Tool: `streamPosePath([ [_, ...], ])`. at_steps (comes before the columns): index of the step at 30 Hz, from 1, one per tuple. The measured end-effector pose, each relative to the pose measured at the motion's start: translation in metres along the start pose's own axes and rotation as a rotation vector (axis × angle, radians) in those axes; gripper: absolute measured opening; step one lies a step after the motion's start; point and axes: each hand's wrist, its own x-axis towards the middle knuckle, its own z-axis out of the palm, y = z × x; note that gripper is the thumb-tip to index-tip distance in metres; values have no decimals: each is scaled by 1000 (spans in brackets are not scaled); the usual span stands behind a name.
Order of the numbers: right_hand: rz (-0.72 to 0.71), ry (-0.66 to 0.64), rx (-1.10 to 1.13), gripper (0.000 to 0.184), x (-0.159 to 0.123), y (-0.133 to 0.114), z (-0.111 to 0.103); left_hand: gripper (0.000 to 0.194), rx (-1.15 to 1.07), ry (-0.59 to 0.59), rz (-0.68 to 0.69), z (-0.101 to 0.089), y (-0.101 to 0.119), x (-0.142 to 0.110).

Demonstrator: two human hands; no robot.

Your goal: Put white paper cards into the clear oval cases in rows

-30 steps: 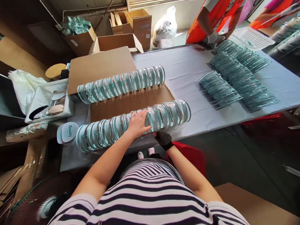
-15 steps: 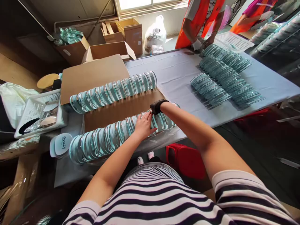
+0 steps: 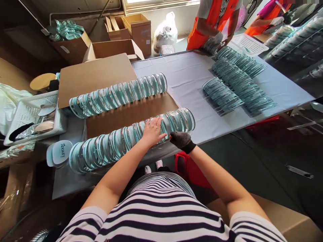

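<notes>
Left hand: your bare left hand (image 3: 152, 132) lies over the top of the near row, fingers spread and palm down, touching the pieces without gripping them
Right hand: your gloved right hand (image 3: 180, 140) is at the row's front side, fingers drawn in together; you cannot tell from the head view whether they pinch anything
Near row: the near row of round-rimmed glossy pieces (image 3: 113, 148) runs along the edge of the surface (image 3: 186, 74) closest to you, the pieces packed face to face on edge
Far row: the far row (image 3: 118, 94) is of the same kind, beyond the brown cardboard (image 3: 131, 112) and apart from your hands
Right-hand stacks: the teal stacks (image 3: 222, 95) lie on the surface to your right, well apart from the near row
Printed pad: the pale printed pad (image 3: 60, 153) sits just beside the near row's left end
Work at the near row: you seem to be steadying and evening up the pieces, the left hand bracing from above while the right works at the front
Next move at the near row: it calls for light, even pressure from your left palm and small right-hand motions, since a hard push could make the pieces lean or fan out
</notes>
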Motion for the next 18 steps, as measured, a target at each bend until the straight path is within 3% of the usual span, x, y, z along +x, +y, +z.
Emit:
streamPosePath([
  [4,37,-4,24,35,-16,-4,60,80,16,-11,-5,0,-1,-1],
  [7,35,50,80,37,-20,-2,69,81,21,-17,-6,-2,0,-4],
  [10,8,201,163,35,-18,13,35,81,11,-16,6,-6,5,-2],
  [13,94,329,129,39,9,33,-29,83,4,4,60,-6,18,12],
  [15,110,230,0,36,45,40,-71,84,10,-5,88,-2,29,23],
  [18,84,-157,-122,31,105,36,-108,81,39,-12,99,6,38,35],
])
